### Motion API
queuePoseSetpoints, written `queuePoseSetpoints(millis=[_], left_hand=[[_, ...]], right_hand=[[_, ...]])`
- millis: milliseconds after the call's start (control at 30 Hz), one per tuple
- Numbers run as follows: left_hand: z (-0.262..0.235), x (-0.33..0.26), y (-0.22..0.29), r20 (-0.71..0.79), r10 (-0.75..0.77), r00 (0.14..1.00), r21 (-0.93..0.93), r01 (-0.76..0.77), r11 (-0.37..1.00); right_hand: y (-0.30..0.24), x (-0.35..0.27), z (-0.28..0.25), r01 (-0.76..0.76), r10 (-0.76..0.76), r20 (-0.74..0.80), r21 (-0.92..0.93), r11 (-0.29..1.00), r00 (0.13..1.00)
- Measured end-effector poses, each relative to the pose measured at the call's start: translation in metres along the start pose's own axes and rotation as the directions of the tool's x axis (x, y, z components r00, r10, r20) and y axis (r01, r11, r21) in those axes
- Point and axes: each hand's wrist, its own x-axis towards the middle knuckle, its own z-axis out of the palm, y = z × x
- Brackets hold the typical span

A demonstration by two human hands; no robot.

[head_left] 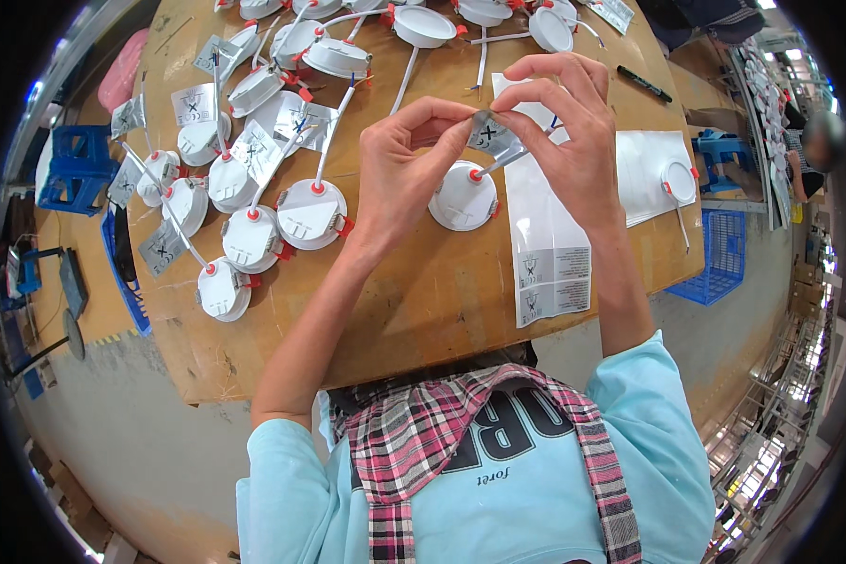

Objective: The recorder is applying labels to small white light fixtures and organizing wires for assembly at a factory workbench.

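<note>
Your left hand (pixel 393 160) and right hand (pixel 575 146) each pinch the silver label (pixel 488 135) between thumb and forefinger, probably so that its edges meet and its printed face stays flat. It sits at the white cable (pixel 502 163) of the nearest lamp (pixel 462 199); you hide too much to tell whether your right fingers also grip that cable. The lamp lies on the brown table (pixel 395 315), likely so that the tabletop takes its weight. The label sheet (pixel 545 226) lies just beside, seemingly for easy reach. The label looks shiny and dark-printed; the lamp is round, white, with a red cable collar.
</note>
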Motion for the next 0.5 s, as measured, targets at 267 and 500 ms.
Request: queuePoseSetpoints(millis=[267,500], left_hand=[[-0.005,0.006,-0.004,0.113,-0.088,0.99,-0.038,0.093,0.995],[-0.004,0.008,-0.006,0.076,-0.138,0.987,-0.049,0.142,0.989]], right_hand=[[0.005,-0.011,0.002,0.205,-0.207,-0.024,-0.072,0.976,0.978],[-0.003,-0.009,0.001,0.091,-0.091,-0.09,-0.009,0.996,0.992]])
